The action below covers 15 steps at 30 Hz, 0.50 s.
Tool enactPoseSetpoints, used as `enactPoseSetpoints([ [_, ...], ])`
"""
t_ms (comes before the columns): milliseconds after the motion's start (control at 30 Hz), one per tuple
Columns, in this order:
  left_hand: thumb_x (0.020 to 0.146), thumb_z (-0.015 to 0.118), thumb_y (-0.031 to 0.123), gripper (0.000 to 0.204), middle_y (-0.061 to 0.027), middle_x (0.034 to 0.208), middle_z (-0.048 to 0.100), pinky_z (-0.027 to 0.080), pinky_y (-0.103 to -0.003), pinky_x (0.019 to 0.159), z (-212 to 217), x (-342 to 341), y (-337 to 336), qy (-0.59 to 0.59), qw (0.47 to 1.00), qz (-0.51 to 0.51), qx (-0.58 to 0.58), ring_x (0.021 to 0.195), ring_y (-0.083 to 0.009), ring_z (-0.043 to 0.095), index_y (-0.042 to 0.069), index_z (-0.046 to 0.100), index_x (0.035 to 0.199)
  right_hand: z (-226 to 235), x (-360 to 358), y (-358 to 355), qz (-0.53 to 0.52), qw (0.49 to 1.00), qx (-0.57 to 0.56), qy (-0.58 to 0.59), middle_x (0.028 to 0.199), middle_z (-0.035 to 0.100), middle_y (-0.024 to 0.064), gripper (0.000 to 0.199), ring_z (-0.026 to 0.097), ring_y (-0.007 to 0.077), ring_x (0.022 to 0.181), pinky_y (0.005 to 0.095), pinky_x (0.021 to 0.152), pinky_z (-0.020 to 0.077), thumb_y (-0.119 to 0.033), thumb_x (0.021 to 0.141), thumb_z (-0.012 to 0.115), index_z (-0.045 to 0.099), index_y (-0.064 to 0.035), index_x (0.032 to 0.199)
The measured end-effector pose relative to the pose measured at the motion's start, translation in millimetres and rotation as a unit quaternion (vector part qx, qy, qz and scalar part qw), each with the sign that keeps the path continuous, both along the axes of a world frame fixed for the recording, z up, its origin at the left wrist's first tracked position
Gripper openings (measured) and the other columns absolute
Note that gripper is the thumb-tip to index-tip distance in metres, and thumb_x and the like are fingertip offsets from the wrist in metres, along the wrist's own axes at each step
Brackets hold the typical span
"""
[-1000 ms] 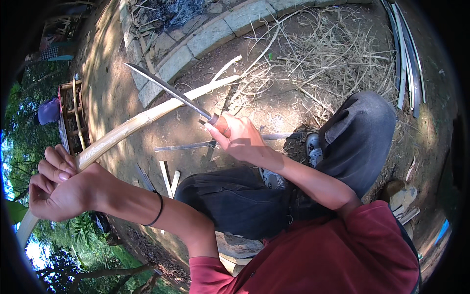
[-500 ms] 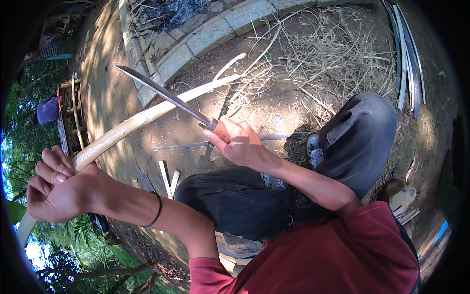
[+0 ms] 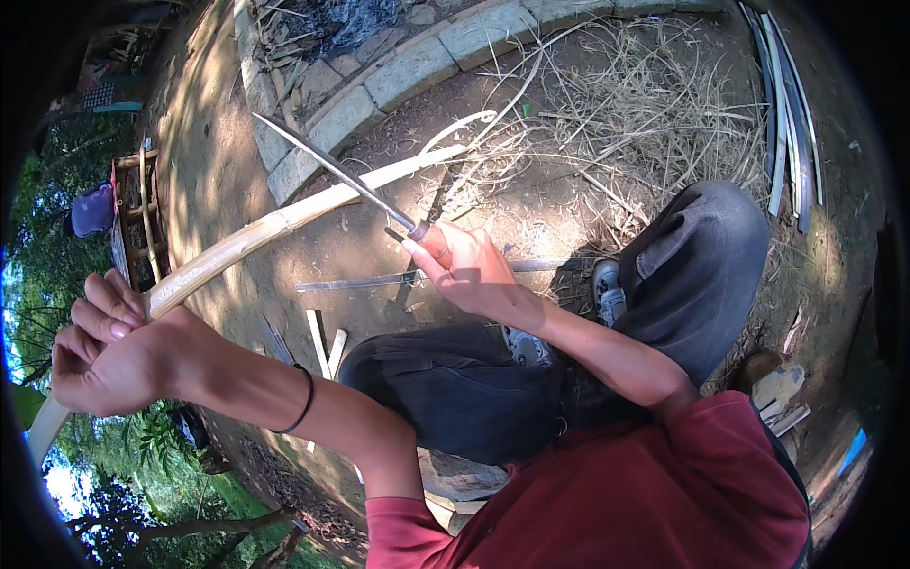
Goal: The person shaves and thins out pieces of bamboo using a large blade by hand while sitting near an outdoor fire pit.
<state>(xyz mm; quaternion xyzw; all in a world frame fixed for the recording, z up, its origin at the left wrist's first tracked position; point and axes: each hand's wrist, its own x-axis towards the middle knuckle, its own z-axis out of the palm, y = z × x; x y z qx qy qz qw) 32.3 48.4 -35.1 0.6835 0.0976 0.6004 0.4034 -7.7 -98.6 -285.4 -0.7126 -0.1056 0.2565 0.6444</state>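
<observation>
From afar, I'm watching bare earth spreading below the right fingers, with sunlight falling on it in bright, uneven patches. Beyond those fingers, a curving stone kerb is bordering a grey, ash-like patch. Past the left fingers, a wooden frame is showing, and green foliage is crowding in on their left.

Knife shifted rightward; pale strip curled over.
</observation>
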Motion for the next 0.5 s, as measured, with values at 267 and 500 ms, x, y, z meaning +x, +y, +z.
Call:
enactPoseSetpoints([
  [267,0.090,0.030,0.027,0.032,-0.0009,0.043,0.019,0.017,-0.023,0.038,0.2,-1.8,21.6,-0.025,0.998,-0.051,-0.033,0.040,-0.0121,0.014,0.017,0.022,0.060,-86.8,7.7,5.7,-0.085,0.989,-0.073,-0.097,0.067,0.062,0.0185,0.031,0.055,0.0290,0.054,0.0392,0.056,0.0452,-0.028,0.096,0.056,0.066,0.0014,0.095],
  [500,0.086,0.031,0.022,0.028,-0.0017,0.046,0.017,0.017,-0.026,0.042,-1.7,-1.3,16.8,-0.007,1.000,-0.020,-0.005,0.042,-0.0137,0.015,0.018,0.019,0.060,-2.8,-4.1,3.3,-0.018,1.000,-0.012,-0.020,0.066,0.062,0.0214,0.032,0.063,0.0387,0.063,0.0447,0.059,0.0488,-0.030,0.092,0.062,0.061,0.0019,0.089],
])
